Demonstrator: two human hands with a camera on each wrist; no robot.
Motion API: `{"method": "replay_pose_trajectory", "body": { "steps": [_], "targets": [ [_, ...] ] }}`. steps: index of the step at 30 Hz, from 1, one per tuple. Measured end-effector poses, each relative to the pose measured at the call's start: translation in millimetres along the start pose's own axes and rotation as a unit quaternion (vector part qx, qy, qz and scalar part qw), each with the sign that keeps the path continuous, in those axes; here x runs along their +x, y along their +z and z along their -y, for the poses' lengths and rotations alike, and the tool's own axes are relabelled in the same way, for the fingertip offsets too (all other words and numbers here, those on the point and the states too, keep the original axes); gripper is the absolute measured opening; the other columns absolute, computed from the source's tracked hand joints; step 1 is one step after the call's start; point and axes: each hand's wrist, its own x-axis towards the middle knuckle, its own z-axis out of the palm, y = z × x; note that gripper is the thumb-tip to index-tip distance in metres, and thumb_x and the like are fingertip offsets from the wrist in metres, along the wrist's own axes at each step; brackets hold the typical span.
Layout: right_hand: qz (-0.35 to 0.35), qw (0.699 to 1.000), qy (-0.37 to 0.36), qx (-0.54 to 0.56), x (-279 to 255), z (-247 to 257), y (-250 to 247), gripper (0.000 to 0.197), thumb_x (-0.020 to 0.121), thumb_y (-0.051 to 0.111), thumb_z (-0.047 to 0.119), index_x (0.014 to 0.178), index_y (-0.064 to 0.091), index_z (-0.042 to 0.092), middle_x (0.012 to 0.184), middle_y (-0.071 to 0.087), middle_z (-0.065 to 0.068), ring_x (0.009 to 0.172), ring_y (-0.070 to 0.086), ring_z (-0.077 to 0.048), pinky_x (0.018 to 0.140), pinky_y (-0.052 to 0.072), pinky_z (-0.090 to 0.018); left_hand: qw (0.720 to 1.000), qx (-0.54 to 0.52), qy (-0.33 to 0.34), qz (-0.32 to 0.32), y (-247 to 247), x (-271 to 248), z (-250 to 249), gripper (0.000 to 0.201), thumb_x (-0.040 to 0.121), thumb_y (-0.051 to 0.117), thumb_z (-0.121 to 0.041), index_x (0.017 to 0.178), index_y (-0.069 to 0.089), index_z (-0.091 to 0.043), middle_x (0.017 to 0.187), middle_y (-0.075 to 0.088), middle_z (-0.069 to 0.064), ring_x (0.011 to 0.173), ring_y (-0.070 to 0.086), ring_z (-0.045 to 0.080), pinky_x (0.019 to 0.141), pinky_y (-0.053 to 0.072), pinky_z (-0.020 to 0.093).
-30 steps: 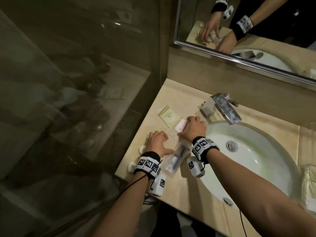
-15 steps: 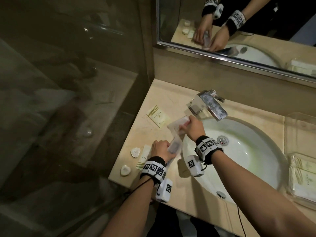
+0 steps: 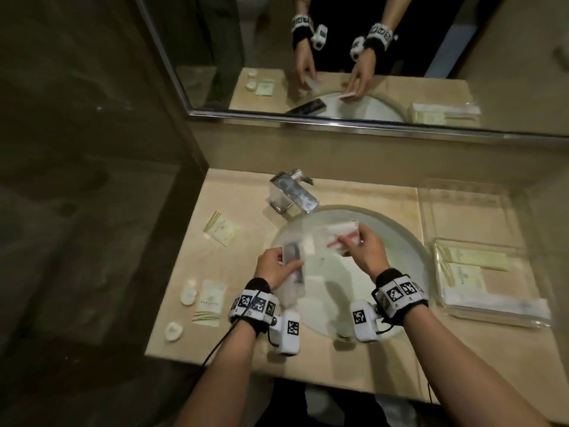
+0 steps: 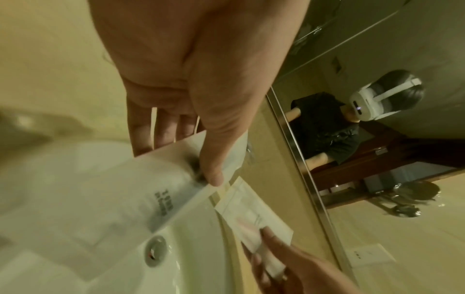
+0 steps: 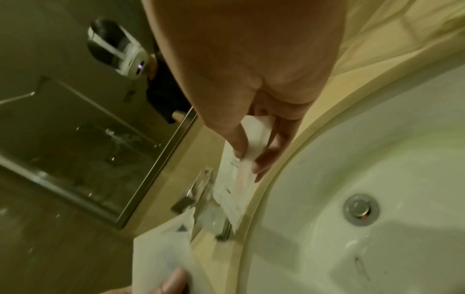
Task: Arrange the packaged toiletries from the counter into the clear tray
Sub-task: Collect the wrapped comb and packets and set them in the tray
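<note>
Two packets were off the counter (image 3: 308, 359) by then, left hand (image 3: 271, 268) pinching the clear pouch (image 3: 294, 266), right hand (image 3: 366, 252) pinching the red-striped packet (image 3: 341, 234) over the sink (image 3: 400, 241), clear tray (image 3: 455, 245) waiting just past the right hand.

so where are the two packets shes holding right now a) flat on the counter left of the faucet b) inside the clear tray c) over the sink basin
c: in the head view the left hand and the right hand each hold a clear packet above the sink basin, short of the clear tray on the right.
</note>
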Motion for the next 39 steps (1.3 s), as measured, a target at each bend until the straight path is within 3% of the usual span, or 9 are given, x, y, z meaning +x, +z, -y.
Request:
{"method": "replay_pose_trajectory", "body": {
  "steps": [5,10,14,17,22,25,30,35,39],
  "targets": [
    [-0.023,0.996,0.026,0.086,-11,-33,-90,0.033,0.087,0.066,0.002,0.119,0.058,0.005,0.111,0.067,-0.014,0.09,0.069,-0.026,0.07,0.06,-0.022,0.998,-0.05,0.016,0.032,66,-3,-59,0.04,0.084,0.07,-0.027,0.119,0.061,-0.009,0.118,0.067,0.009,0.11,0.062,0.025,0.097,0.049,0.04],
    [-0.082,0.986,0.079,0.125,-21,-78,-174,0.043,0.08,0.074,0.004,0.118,0.053,0.003,0.115,0.066,-0.016,0.089,0.07,-0.026,0.075,0.06,-0.031,0.995,-0.057,0.041,0.068,139,-2,-113,0.047,0.083,0.07,-0.027,0.126,0.056,-0.012,0.127,0.063,0.008,0.117,0.059,0.025,0.102,0.046,0.047],
    [-0.099,0.979,0.088,0.157,-29,-103,-233,0.043,0.082,0.073,0.007,0.121,0.054,0.005,0.111,0.067,-0.011,0.086,0.07,-0.021,0.069,0.059,-0.023,0.993,-0.053,0.049,0.097,197,3,-144,0.073,0.069,0.073,-0.049,0.13,0.052,-0.016,0.13,0.061,0.006,0.119,0.058,0.025,0.102,0.047,0.049],
    [-0.108,0.974,0.083,0.181,-31,-118,-264,0.038,0.083,0.074,0.012,0.117,0.058,0.011,0.105,0.068,-0.013,0.092,0.071,-0.025,0.08,0.059,-0.031,0.99,-0.062,0.047,0.116,229,-5,-174,0.053,0.084,0.069,-0.027,0.13,0.047,-0.012,0.125,0.059,0.004,0.114,0.057,0.024,0.102,0.047,0.047],
    [-0.121,0.96,0.094,0.233,-29,-136,-296,0.009,0.085,0.071,0.014,0.093,0.066,0.011,0.09,0.069,-0.007,0.091,0.065,-0.025,0.084,0.054,-0.037,0.981,-0.106,0.019,0.163,265,-9,-201,0.039,0.091,0.058,-0.017,0.125,0.04,-0.017,0.111,0.065,0.012,0.082,0.071,0.022,0.081,0.059,0.044],
    [-0.13,0.964,0.093,0.215,-29,-140,-308,0.017,0.085,0.072,0.032,0.078,0.065,0.018,0.077,0.062,0.004,0.079,0.058,-0.017,0.071,0.046,-0.027,0.981,-0.122,0.005,0.153,282,1,-202,0.082,0.067,0.07,-0.044,0.137,0.038,-0.017,0.134,0.056,0.016,0.113,0.062,0.034,0.095,0.052,0.052],
    [-0.075,0.985,0.071,0.135,-27,-145,-315,0.03,0.087,0.069,0.036,0.108,0.072,0.016,0.101,0.071,0.006,0.097,0.065,-0.016,0.08,0.051,-0.026,0.975,-0.164,0.006,0.147,298,8,-219,0.061,0.076,0.078,-0.032,0.127,0.053,-0.009,0.115,0.068,0.015,0.102,0.067,0.03,0.091,0.055,0.047],
    [-0.056,0.991,0.086,0.089,-32,-141,-317,0.037,0.089,0.067,0.031,0.121,0.067,0.011,0.112,0.069,-0.001,0.102,0.064,-0.018,0.075,0.048,-0.023,0.966,-0.187,-0.011,0.179,309,20,-217,0.04,0.074,0.081,-0.013,0.108,0.063,-0.002,0.094,0.072,0.014,0.067,0.067,0.018,0.054,0.054,0.026],
    [-0.08,0.986,0.11,0.093,-32,-146,-313,0.039,0.087,0.069,0.035,0.117,0.067,0.01,0.109,0.07,-0.004,0.102,0.065,-0.018,0.076,0.048,-0.022,0.955,-0.235,-0.032,0.18,317,25,-214,0.028,0.09,0.064,-0.023,0.108,0.064,-0.001,0.09,0.072,0.013,0.071,0.069,0.021,0.062,0.058,0.03]
  ]
}}
